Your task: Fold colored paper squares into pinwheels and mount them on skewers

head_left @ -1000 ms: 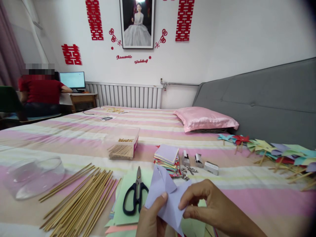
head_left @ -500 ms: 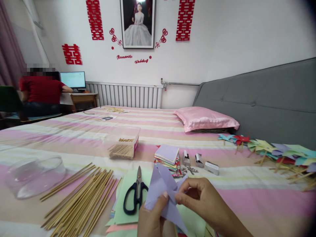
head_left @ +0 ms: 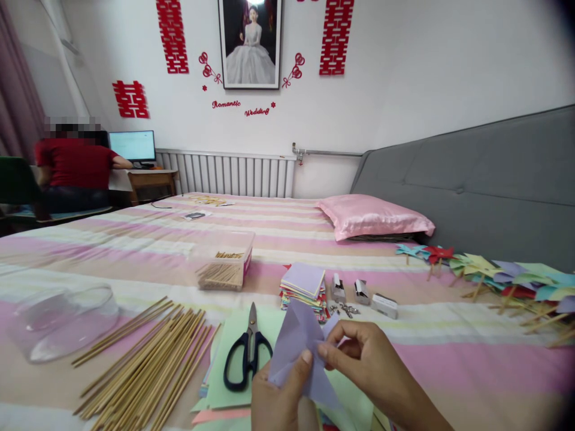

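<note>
A purple paper pinwheel [head_left: 294,335], cut and partly folded, is held up between my two hands. My left hand [head_left: 281,389] grips it from below, thumb pressed on its face. With thumb and forefinger closed, my right hand [head_left: 359,353] pinches the paper's right part close to the middle; the fingertips hide whatever lies between them. Left of my hands, dark-handled scissors [head_left: 248,353] lie on light green paper sheets [head_left: 224,383]. Just beyond the pinwheel stands a stack of coloured paper squares [head_left: 303,281], a purple one on top.
Wooden sticks [head_left: 148,365] and a clear plastic container [head_left: 67,320] lie at left. A box of short sticks [head_left: 224,266], small boxes [head_left: 362,292] and metal pins [head_left: 345,310] sit ahead. Finished pinwheels [head_left: 507,275] line the right. A person in red [head_left: 76,164] sits far left.
The pinwheel has turned and shifted slightly to the right, with my left hand moving along. My right hand keeps its pinch near the middle.
</note>
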{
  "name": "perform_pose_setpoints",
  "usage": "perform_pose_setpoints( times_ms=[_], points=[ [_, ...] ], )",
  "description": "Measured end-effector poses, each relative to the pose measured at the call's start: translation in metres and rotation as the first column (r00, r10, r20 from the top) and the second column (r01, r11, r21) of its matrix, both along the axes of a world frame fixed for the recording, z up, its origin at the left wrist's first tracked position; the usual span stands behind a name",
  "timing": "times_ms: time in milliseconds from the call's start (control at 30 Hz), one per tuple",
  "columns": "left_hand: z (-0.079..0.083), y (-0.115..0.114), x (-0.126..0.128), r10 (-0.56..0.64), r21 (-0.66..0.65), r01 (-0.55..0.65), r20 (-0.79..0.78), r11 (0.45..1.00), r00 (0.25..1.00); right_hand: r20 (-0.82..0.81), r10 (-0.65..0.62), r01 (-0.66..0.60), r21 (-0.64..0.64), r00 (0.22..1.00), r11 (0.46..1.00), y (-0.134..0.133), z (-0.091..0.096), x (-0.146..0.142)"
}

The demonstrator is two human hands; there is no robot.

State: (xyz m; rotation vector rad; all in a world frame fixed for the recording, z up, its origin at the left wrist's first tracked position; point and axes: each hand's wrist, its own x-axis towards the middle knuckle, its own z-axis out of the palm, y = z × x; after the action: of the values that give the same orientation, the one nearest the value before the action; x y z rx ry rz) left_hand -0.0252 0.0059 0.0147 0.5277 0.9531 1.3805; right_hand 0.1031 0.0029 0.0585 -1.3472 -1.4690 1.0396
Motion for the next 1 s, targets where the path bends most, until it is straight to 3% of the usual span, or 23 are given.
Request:
perform_pose_setpoints(
  times_ms=[233, 600, 1000],
  points=[
    [0.013, -0.004, 0.001, 0.054, 0.012, -0.053, -0.098, 0.999, 0.994, 0.051, -0.016, 0.014, 0.037, 0.999, 0.999, 0.002, -0.001, 0.0],
    [0.007, -0.003, 0.0, 0.022, 0.044, -0.016, -0.146, 0.999, 0.989, 0.11, -0.02, 0.013, 0.062, 0.994, 0.998, 0.004, -0.003, 0.0],
    [-0.008, 0.003, 0.003, -0.006, -0.041, 0.009, 0.064, 0.999, 0.998, 0.071, -0.02, 0.017, 0.05, 0.997, 0.999, -0.002, 0.0, -0.009]
  ],
)
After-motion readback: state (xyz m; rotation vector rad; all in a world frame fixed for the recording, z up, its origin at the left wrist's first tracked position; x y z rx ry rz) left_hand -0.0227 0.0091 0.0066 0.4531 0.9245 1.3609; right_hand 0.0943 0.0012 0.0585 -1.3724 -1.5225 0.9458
